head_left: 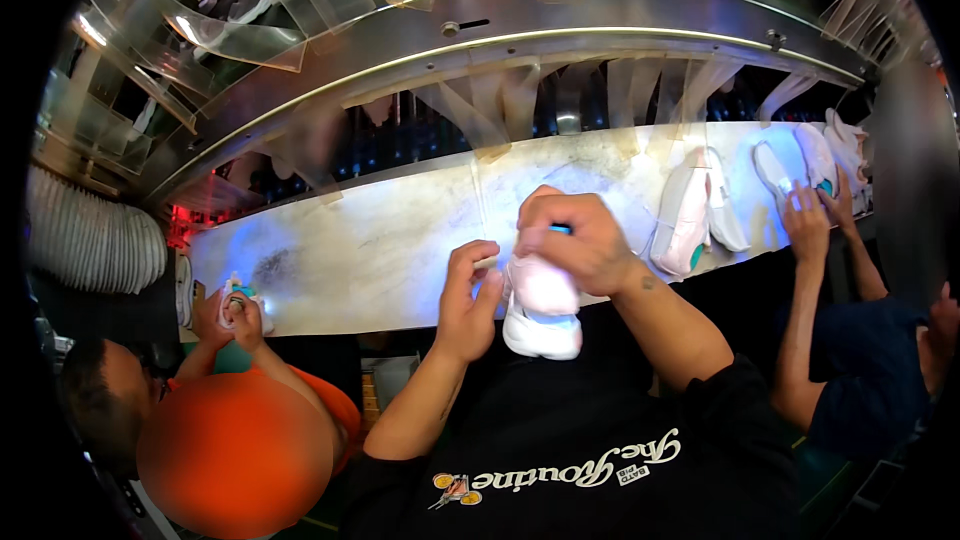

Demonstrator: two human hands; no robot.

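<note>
Close in front of me is a white shoe upper [543, 288] with a thick white sole [541, 336] at its near end. My right hand [580, 240] is closed over the far part of the upper, its fingers curled; a bit of blue shows beside them. Whether upper and sole are joined cannot be told. Just left of the shoe, my left hand [468, 302] is held with bent fingers, thumb and fingertips apart and nothing visible between them. Right of my hands, a pale upper with a teal patch [682, 225] lies beside a white sole [728, 212] on the pale belt [400, 230].
A metal machine frame [450, 30] with hanging clear plastic strips crosses the far side. At left, a person in orange [240, 440] handles a shoe; at right, a co-worker's hands [815, 220] touch shoe parts. A ribbed white duct [95, 230] stands far left.
</note>
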